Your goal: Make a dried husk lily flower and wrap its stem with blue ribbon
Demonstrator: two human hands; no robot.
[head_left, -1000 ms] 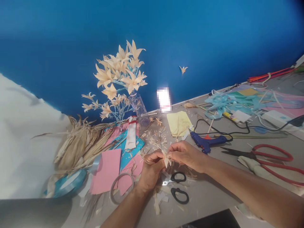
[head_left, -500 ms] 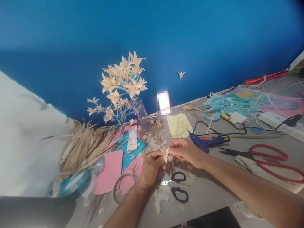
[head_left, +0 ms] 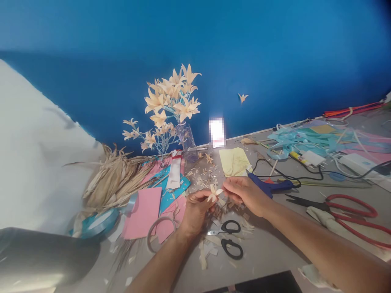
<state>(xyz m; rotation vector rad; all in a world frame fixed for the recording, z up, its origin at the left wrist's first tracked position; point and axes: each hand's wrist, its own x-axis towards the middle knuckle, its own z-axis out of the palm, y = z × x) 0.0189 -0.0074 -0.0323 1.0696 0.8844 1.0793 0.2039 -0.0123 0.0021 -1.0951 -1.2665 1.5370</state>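
Note:
My left hand (head_left: 195,211) pinches a small cream lily-like flower (head_left: 213,193) at its base, between thumb and fingertips. Its pointed petals are spread and face up. Just right of it is my right hand (head_left: 242,193), its fingers loosely bent, the fingertips close beside a petal but seemingly apart from it. I see nothing held in that hand. Below the hands lie small scissors (head_left: 227,234) with black handles, their blades pointing left, among pale scraps (head_left: 209,248). Past my right hand rests a blue glue gun (head_left: 271,186) with a black cord.
Behind stand finished cream flowers (head_left: 171,95) by a clear vase (head_left: 187,142). Dried husks (head_left: 113,175), pink sheets (head_left: 143,213) and tape (head_left: 152,240) lie left. Yellow paper (head_left: 235,160), red-handled scissors (head_left: 345,205), light-blue ribbon strips (head_left: 301,136) and a power strip (head_left: 356,165) lie right.
My right fingertips have come off the petals and moved slightly right. The flower in my left hand now shows its petals spread open. The view has shifted a little left.

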